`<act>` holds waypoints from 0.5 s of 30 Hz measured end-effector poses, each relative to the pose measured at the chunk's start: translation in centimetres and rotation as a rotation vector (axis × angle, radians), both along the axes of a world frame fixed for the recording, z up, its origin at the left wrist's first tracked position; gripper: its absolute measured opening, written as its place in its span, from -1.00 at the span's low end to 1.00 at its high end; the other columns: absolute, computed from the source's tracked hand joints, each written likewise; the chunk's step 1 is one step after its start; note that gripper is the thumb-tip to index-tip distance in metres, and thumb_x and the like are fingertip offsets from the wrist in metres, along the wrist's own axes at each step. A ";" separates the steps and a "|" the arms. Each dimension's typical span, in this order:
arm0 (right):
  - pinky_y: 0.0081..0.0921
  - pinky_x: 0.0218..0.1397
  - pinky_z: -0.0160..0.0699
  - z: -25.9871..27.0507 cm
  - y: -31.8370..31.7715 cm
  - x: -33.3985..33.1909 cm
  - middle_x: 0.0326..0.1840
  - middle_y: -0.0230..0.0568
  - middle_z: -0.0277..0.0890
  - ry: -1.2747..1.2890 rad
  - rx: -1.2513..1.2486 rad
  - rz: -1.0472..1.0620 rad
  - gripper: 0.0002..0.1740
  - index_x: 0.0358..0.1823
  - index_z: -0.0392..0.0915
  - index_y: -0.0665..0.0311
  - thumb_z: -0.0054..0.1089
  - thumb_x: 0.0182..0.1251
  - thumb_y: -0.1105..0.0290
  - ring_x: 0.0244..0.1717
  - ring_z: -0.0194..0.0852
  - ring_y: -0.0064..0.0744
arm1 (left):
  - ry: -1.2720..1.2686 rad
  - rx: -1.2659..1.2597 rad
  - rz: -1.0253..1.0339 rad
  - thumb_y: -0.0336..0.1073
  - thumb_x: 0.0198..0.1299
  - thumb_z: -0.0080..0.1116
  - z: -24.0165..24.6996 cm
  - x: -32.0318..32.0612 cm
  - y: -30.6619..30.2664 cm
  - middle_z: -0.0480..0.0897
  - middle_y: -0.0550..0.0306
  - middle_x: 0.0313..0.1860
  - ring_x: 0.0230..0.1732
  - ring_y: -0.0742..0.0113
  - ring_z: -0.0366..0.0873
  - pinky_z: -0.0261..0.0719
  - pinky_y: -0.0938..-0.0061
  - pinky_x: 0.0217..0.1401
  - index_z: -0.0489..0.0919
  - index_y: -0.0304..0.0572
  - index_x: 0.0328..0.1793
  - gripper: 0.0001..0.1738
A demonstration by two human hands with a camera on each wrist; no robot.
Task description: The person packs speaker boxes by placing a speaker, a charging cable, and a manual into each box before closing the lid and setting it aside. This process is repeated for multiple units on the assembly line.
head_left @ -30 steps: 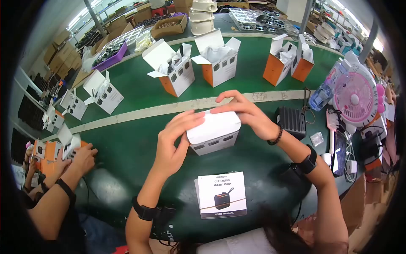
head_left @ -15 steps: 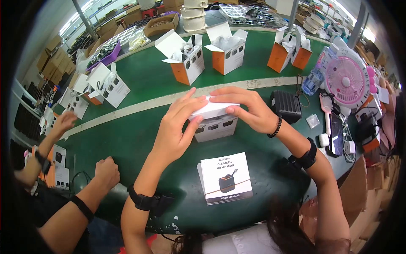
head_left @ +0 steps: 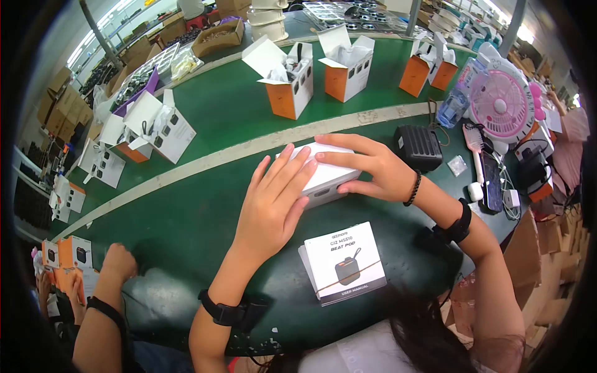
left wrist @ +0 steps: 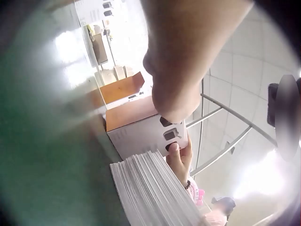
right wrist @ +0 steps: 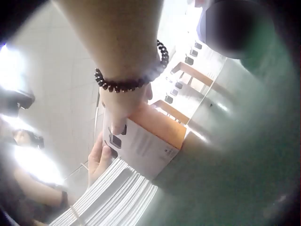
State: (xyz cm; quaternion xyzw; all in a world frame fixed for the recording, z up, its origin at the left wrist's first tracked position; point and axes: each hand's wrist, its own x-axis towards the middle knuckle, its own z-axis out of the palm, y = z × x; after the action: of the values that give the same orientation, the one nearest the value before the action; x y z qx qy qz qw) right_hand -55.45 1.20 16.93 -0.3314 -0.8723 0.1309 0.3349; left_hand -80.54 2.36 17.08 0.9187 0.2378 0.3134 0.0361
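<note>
The box (head_left: 326,177), standing on the table (head_left: 180,230) beyond the manuals (head_left: 345,261), looks light, stiff but dentable, best held by its sides; left hand (head_left: 273,205) and right hand (head_left: 379,171) rest spread fingers on top.

The box (right wrist: 146,145) is white and orange, printed dark — table (head_left: 174,227) green, fan (head_left: 500,105) pink.

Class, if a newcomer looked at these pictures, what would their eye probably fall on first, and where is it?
Probably the box in the middle of the green bench, with the left grip and right grip touching it. Next, the stacked manuals on the person's side of it, the top one marked BEAT POD. The pink fan toward the head view's upper right also stands out.
</note>
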 end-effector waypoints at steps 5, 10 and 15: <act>-0.25 0.29 0.34 1.8 0.8 -2.1 0.17 0.04 0.47 0.121 0.106 -0.073 -0.52 0.13 0.49 0.37 0.22 0.21 0.31 0.23 0.40 0.02 | -0.273 -0.190 -0.034 -0.43 0.18 0.14 0.9 -1.4 1.2 0.56 -0.08 0.19 0.24 -0.04 0.49 0.37 0.24 0.28 0.52 -0.25 0.22 -0.57; -0.32 -0.15 0.45 2.1 -1.0 -4.3 -0.20 -0.08 0.52 0.162 0.504 -0.160 -0.71 -0.16 0.53 0.31 0.27 0.04 0.41 -0.20 0.49 -0.14 | -0.622 -0.580 0.070 -0.21 0.44 -0.05 2.6 -1.9 3.9 0.57 0.16 -0.36 -0.33 0.55 0.39 0.37 0.59 -0.24 0.56 -0.39 -0.12 -0.67; -0.29 0.04 0.40 1.9 -0.9 -9.5 0.05 -0.18 0.47 -0.045 0.353 -0.291 -0.62 -0.03 0.53 0.30 0.29 0.07 0.41 0.00 0.36 -0.10 | -0.721 -0.665 0.085 -0.13 0.50 -0.16 2.1 -2.7 5.0 0.43 0.30 -0.44 -0.37 0.58 0.26 0.28 0.58 -0.30 0.48 -0.38 -0.20 -0.60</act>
State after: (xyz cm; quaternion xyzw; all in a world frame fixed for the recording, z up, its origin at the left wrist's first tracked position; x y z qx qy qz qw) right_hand -64.93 0.29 18.85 -0.3928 -0.8320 -0.0806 0.3834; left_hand -83.22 7.35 19.15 0.6800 0.3344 0.5198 0.3945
